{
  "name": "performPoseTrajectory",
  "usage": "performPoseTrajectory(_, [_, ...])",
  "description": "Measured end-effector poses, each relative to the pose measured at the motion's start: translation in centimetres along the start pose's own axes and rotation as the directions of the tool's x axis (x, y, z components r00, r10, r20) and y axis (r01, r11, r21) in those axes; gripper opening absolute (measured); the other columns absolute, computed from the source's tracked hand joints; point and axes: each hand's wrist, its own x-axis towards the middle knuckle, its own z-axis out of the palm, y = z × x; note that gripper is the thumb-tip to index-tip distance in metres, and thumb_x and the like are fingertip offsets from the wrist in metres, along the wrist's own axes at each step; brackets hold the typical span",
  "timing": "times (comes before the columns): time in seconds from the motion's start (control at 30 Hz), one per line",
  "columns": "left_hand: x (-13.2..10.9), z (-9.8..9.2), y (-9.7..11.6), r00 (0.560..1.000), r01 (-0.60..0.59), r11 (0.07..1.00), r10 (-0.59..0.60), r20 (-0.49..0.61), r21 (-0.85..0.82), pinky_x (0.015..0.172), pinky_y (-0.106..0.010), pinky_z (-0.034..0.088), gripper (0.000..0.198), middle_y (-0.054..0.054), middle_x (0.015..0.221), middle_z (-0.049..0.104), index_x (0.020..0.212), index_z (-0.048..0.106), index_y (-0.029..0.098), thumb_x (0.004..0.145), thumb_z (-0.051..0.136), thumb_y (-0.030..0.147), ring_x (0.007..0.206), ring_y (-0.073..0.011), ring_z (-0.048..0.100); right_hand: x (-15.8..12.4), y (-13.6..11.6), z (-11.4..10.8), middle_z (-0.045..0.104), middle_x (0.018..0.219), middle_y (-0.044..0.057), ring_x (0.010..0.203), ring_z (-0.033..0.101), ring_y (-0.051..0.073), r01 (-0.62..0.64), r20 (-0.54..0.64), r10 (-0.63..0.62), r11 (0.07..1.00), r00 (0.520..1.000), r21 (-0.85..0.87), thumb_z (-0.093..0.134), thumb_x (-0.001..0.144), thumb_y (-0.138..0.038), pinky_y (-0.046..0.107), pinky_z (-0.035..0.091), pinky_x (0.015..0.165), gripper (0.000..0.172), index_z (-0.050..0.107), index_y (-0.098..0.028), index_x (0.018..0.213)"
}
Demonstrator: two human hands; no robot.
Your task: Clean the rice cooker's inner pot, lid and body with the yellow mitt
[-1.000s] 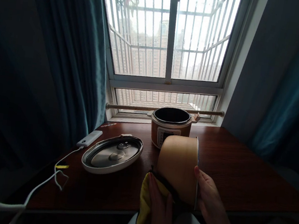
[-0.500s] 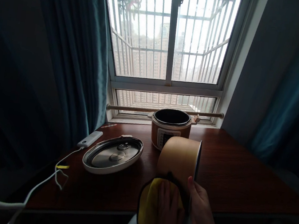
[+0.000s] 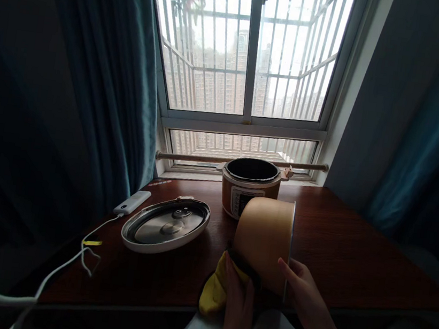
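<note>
Head view: inner pot (image 3: pixel 264 235) under wiping, at the near edge of the surface (image 3: pixel 354 247).
Pot lies on its side, mouth rightward, before the cooker body (image 3: pixel 249 190). Right hand (image 3: pixel 301 294) grips its rim; left hand (image 3: pixel 238 310) clasps a yellow cloth (image 3: pixel 212 296) against its base. Step, as judged: wiping the outside. Next calls for turning the pot with the rim held firm.

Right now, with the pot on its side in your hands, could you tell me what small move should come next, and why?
I would probably turn the inner pot with the right hand gripping its rim. The left hand presses the yellow cloth against only the lower part of the pot's base, so turning it would bring a fresh patch under the cloth.
</note>
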Motion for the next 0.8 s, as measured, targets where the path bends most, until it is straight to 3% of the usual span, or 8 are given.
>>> performPoseTrajectory(0.13, [-0.6, 0.4, -0.1, 0.981, -0.191, 0.961, 0.192, 0.011, 0.202, 0.103, -0.05, 0.038, 0.076, -0.021, 0.151, 0.004, 0.145, -0.006, 0.011, 0.087, 0.043, 0.022, 0.136, -0.0325, 0.014, -0.5, 2.8, -1.1, 0.071, 0.085, 0.01, 0.087, 0.065, 0.027, 0.073, -0.083, -0.075, 0.997, 0.994, -0.028, 0.075, 0.061, -0.049, 0.036, 0.048, 0.08, 0.046, 0.071, -0.012, 0.088])
performPoseTrajectory(0.23, [-1.0, 1.0, 0.0, 0.917, -0.374, 0.856, 0.398, 0.006, 0.356, 0.096, -0.054, 0.043, 0.076, -0.019, 0.152, -0.003, 0.145, 0.008, 0.015, 0.082, 0.049, 0.015, 0.136, -0.0377, 0.013, -0.7, 3.2, -0.4, 0.071, 0.088, 0.009, 0.089, 0.064, 0.025, 0.102, -0.109, -0.104, 0.994, 0.989, -0.031, 0.071, 0.066, -0.05, 0.035, 0.047, 0.081, 0.044, 0.071, -0.013, 0.091])
performPoseTrajectory(0.33, [-1.2, 1.4, 0.0, 0.842, -0.496, 0.757, 0.539, 0.023, 0.425, 0.093, -0.052, 0.046, 0.071, -0.015, 0.152, 0.01, 0.142, 0.024, 0.019, 0.078, 0.052, 0.01, 0.136, -0.0365, 0.019, -0.6, 2.6, 0.9, 0.071, 0.089, 0.008, 0.091, 0.063, 0.023, 0.117, -0.074, -0.116, 0.993, 0.99, 0.003, 0.069, 0.07, -0.049, 0.032, 0.045, 0.085, 0.04, 0.071, -0.013, 0.089])
performPoseTrajectory(0.4, [-1.2, 1.3, -0.1, 0.82, -0.521, 0.736, 0.571, 0.016, 0.431, 0.094, -0.051, 0.045, 0.065, -0.015, 0.151, 0.019, 0.139, 0.032, 0.019, 0.077, 0.054, 0.012, 0.136, -0.0358, 0.021, -0.8, 1.9, 1.6, 0.071, 0.089, 0.008, 0.091, 0.063, 0.022, 0.113, -0.074, -0.109, 0.993, 0.991, 0.046, 0.068, 0.071, -0.048, 0.03, 0.045, 0.085, 0.039, 0.071, -0.013, 0.088])
performPoseTrajectory(0.5, [-1.2, 0.9, -0.2, 0.847, -0.479, 0.773, 0.531, -0.012, 0.415, 0.096, -0.053, 0.042, 0.061, -0.015, 0.151, 0.018, 0.137, 0.034, 0.017, 0.079, 0.054, 0.017, 0.137, -0.0361, 0.016, -1.3, 0.8, 2.3, 0.071, 0.088, 0.008, 0.087, 0.065, 0.022, 0.08, -0.07, -0.072, 0.99, 0.995, 0.119, 0.07, 0.07, -0.048, 0.031, 0.047, 0.082, 0.04, 0.07, -0.013, 0.089])
performPoseTrajectory(0.63, [-1.1, 0.3, -0.1, 0.936, -0.333, 0.9, 0.352, -0.018, 0.28, 0.103, -0.058, 0.03, 0.069, -0.021, 0.152, 0.001, 0.143, 0.017, 0.01, 0.084, 0.049, 0.024, 0.138, -0.0372, 0.003, -1.6, -0.8, 2.8, 0.071, 0.086, 0.009, 0.083, 0.066, 0.024, 0.051, -0.026, -0.047, 0.976, 0.999, 0.212, 0.069, 0.071, -0.046, 0.034, 0.05, 0.077, 0.039, 0.069, -0.012, 0.09])
performPoseTrajectory(0.73, [-0.7, 0.0, 0.2, 0.997, -0.079, 0.997, 0.079, 0.024, 0.018, 0.111, -0.051, 0.018, 0.072, -0.023, 0.151, 0.001, 0.144, 0.003, 0.004, 0.088, 0.041, 0.03, 0.139, -0.0313, 0.004, -1.2, -1.4, 2.9, 0.071, 0.082, 0.01, 0.082, 0.067, 0.026, 0.031, -0.011, -0.029, 0.97, 1.0, 0.241, 0.07, 0.069, -0.046, 0.036, 0.052, 0.073, 0.042, 0.068, -0.01, 0.092])
performPoseTrajectory(0.8, [-0.4, -0.1, 0.3, 0.99, 0.132, 0.977, -0.12, 0.078, -0.168, 0.113, -0.045, 0.017, 0.069, -0.022, 0.151, 0.011, 0.143, 0.004, 0.003, 0.09, 0.036, 0.033, 0.139, -0.0271, 0.011, -0.8, -1.2, 2.8, 0.071, 0.08, 0.01, 0.081, 0.066, 0.026, 0.052, -0.045, -0.043, 0.973, 0.998, 0.223, 0.071, 0.068, -0.047, 0.036, 0.052, 0.072, 0.044, 0.068, -0.01, 0.092])
